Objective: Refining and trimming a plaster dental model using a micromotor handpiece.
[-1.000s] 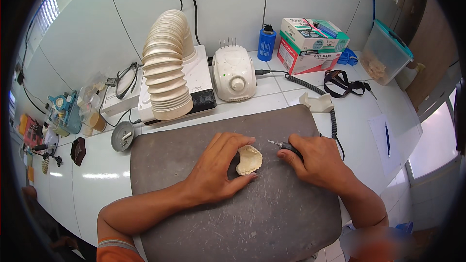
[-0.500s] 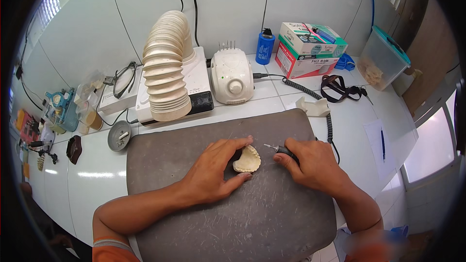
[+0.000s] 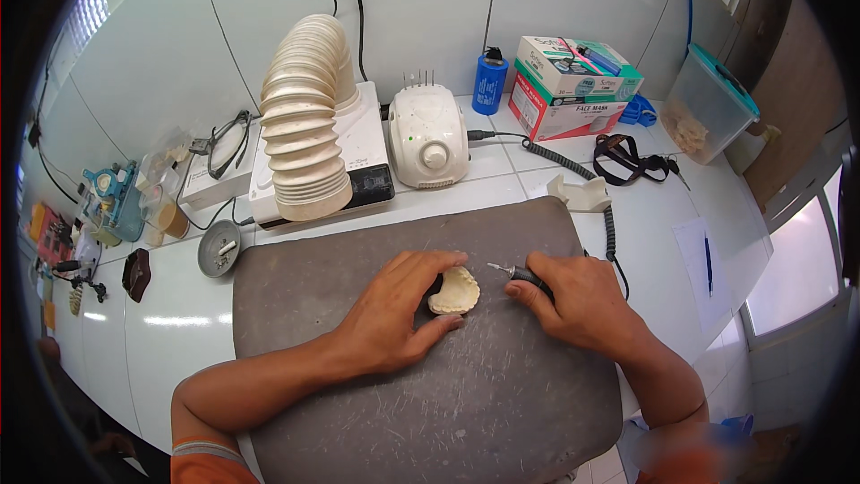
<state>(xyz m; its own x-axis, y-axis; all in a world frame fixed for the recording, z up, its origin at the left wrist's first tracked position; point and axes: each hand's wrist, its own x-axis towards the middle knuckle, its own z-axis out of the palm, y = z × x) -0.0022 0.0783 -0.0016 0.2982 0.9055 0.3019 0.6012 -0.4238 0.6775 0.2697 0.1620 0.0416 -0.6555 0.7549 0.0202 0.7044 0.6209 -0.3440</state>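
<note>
A cream-coloured dental cast point(image 3: 457, 292), horseshoe-shaped with a row of teeth, is near the middle of the grey mat point(image 3: 376, 421). My left hand point(image 3: 394, 309) curves round its left side, index finger above and thumb below; the other fingers are mostly hidden behind the cast. In my right hand point(image 3: 578, 300) is a dark rotary handpiece point(image 3: 528, 280), gripped between thumb and fingers. Its thin metal bur point(image 3: 499, 267) points left toward the cast, with a small gap between them.
Behind the mat stand a white corrugated suction hose point(image 3: 305, 125) and a white handpiece control unit point(image 3: 430, 139). A coiled cord point(image 3: 560, 159) runs right of it past a white cradle point(image 3: 578, 194). A grey dish point(image 3: 219, 249) sits at the mat's left corner. Mask boxes point(image 3: 573, 90) are stacked at back right.
The dental cast has turned and tilted slightly within my left hand, showing more of its inner surface. Both hands stay almost where they were; the view has shifted a little.
</note>
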